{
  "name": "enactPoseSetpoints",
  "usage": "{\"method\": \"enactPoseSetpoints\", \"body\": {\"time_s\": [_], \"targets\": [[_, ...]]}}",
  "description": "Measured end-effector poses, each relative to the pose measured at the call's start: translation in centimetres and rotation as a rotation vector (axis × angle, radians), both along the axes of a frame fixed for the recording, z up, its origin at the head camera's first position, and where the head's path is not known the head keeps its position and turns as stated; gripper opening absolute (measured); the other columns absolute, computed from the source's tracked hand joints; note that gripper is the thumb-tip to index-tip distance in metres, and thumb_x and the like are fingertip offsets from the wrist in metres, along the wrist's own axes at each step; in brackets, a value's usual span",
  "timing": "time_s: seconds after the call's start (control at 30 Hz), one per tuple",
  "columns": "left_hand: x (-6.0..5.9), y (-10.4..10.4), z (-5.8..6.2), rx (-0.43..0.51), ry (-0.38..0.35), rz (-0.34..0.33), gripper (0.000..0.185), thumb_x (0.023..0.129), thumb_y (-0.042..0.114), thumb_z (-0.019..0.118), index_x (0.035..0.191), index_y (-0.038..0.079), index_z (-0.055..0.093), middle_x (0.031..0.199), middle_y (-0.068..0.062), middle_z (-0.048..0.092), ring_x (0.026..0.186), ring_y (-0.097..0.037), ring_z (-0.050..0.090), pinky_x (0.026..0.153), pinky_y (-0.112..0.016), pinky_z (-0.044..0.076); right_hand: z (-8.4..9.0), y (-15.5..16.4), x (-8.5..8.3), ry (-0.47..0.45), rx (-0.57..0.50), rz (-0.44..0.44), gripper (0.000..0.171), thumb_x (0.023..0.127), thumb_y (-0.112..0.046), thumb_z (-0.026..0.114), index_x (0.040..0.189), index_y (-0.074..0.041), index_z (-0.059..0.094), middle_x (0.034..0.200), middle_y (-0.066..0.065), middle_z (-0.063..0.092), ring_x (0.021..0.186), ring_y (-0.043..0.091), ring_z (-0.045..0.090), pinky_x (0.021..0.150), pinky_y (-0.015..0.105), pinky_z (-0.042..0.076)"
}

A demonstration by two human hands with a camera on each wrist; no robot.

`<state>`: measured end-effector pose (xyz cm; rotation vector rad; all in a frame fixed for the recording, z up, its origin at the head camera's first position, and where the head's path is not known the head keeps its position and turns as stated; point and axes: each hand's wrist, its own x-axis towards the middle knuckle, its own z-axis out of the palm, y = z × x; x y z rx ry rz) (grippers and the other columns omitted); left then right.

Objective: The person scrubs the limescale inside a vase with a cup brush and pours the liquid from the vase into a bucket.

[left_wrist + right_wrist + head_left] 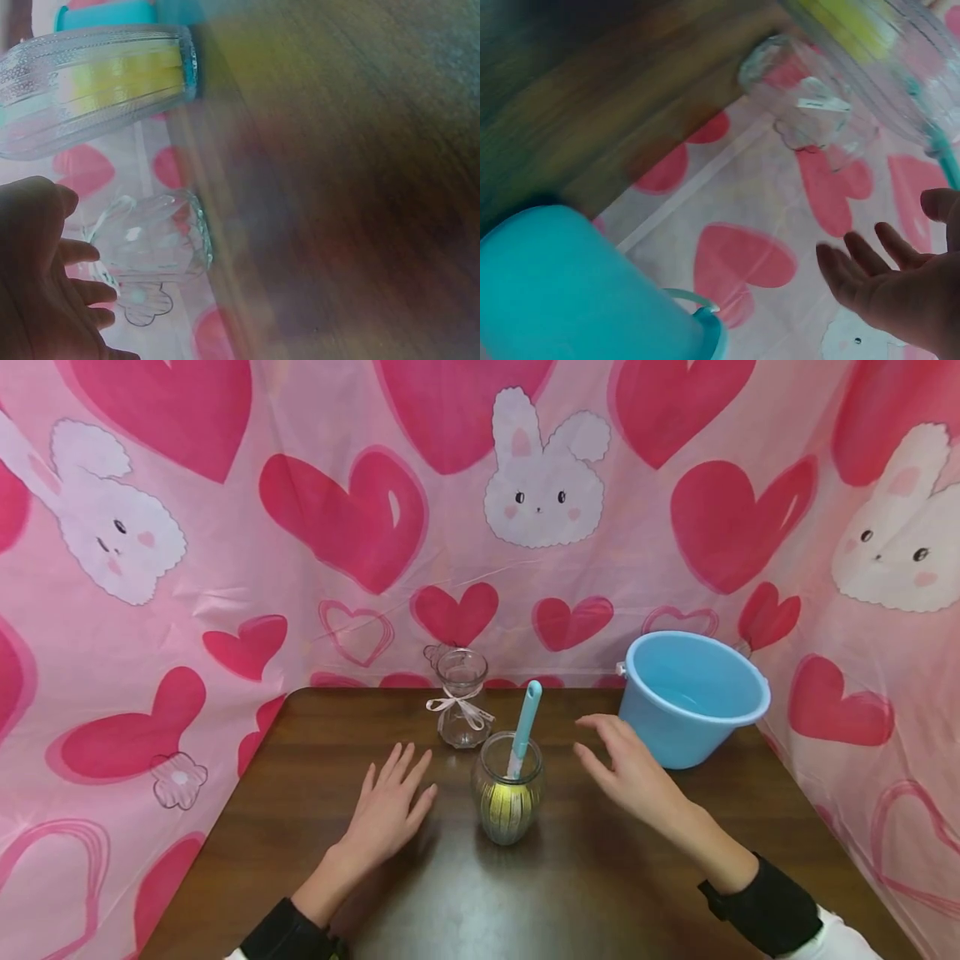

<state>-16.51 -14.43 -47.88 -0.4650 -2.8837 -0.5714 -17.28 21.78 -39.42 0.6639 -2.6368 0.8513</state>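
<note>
A ribbed glass jar [498, 827] stands upright near the middle of the table. Leaning in it is a brush [527, 718] with a light-blue handle; its yellow head shows through the glass. Left of the jar is my left hand [384, 818], fingers spread and holding nothing. My right hand [637, 781] is to the jar's right, near the bucket, with relaxed fingers and nothing in them. Both hands are apart from the jar. Behind it stands a smaller clear glass vase [459, 727] with a white ribbon bow, also in the left wrist view beyond the fingers.
A light-blue plastic bucket [678, 731] stands at the back right of the dark wooden table [570, 902]. Pink cloth [457, 552] printed with hearts and rabbits hangs along the back and both sides.
</note>
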Motion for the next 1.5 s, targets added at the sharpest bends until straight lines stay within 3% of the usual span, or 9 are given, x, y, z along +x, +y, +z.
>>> {"method": "enactPoseSetpoints", "body": {"time_s": [0.3,0.47,0.67,0.9,1.03,1.17,1.37,1.5], "targets": [[-0.2,0.1,0.0,0.015,0.009,0.004,0.063,0.105,0.037,0.061,0.16,0.012,0.042,0.167,-0.02,0.032,0.157,-0.038,0.022,0.118,-0.073,0.017,-2.3,1.2,-0.1,0.117,0.122,-0.121,0.058,0.097,-0.025,0.073,0.144,0.003,0.055,0.156,0.029,0.044,0.151,0.051,0.026,0.116,0.07,0.027],[-0.2,0.1,-0.1,0.018,0.022,0.012,0.064,0.105,0.037,0.062,0.16,0.013,0.041,0.167,-0.02,0.031,0.157,-0.038,0.022,0.118,-0.073,0.017,-4.3,1.5,0.2,0.202,0.192,-0.173,0.063,0.096,-0.029,0.072,0.146,0.003,0.054,0.158,0.03,0.04,0.151,0.054,0.025,0.116,0.072,0.026],[-0.3,0.1,-0.3,-0.013,0.017,0.025,0.069,0.102,0.045,0.064,0.16,0.014,0.042,0.167,-0.021,0.031,0.157,-0.039,0.021,0.119,-0.073,0.016,-5.7,1.5,0.8,0.17,0.29,-0.218,0.062,0.098,-0.036,0.069,0.147,0.001,0.055,0.159,0.029,0.04,0.151,0.052,0.026,0.116,0.071,0.024],[-0.5,0.2,-0.2,0.005,0.049,0.007,0.084,0.097,0.055,0.066,0.164,0.015,0.034,0.168,-0.019,0.031,0.157,-0.037,0.022,0.12,-0.071,0.016,-6.1,1.4,0.9,0.145,0.287,-0.231,0.062,0.099,-0.037,0.068,0.147,0.0,0.055,0.16,0.029,0.039,0.152,0.051,0.024,0.117,0.071,0.023],[-0.6,0.8,0.3,0.103,0.094,-0.066,0.098,0.091,0.057,0.073,0.165,0.011,0.028,0.167,-0.018,0.033,0.156,-0.036,0.025,0.121,-0.066,0.019,-6.4,1.2,1.1,0.112,0.284,-0.233,0.063,0.1,-0.038,0.067,0.148,0.0,0.054,0.161,0.028,0.038,0.152,0.05,0.023,0.118,0.071,0.021],[-0.7,1.8,0.8,0.262,0.085,-0.154,0.105,0.085,0.054,0.082,0.165,0.014,0.027,0.165,-0.017,0.037,0.153,-0.036,0.031,0.12,-0.062,0.027,-6.6,1.2,1.2,0.115,0.28,-0.24,0.063,0.099,-0.038,0.069,0.148,0.0,0.055,0.16,0.027,0.039,0.152,0.05,0.025,0.118,0.071,0.022],[-0.9,3.7,1.4,0.483,0.032,-0.235,0.104,0.081,0.044,0.089,0.164,0.024,0.031,0.161,-0.009,0.04,0.149,-0.03,0.038,0.114,-0.06,0.038,-6.6,1.3,1.2,0.111,0.284,-0.244,0.063,0.099,-0.038,0.069,0.148,0.0,0.054,0.161,0.027,0.039,0.152,0.05,0.025,0.117,0.071,0.023],[-1.3,4.8,1.8,0.572,0.022,-0.299,0.099,0.079,0.039,0.091,0.16,0.02,0.038,0.157,-0.009,0.045,0.145,-0.028,0.042,0.113,-0.06,0.039,-6.5,1.4,1.3,0.113,0.279,-0.25,0.063,0.099,-0.038,0.069,0.148,-0.001,0.055,0.16,0.027,0.039,0.152,0.049,0.026,0.117,0.071,0.023]]}}
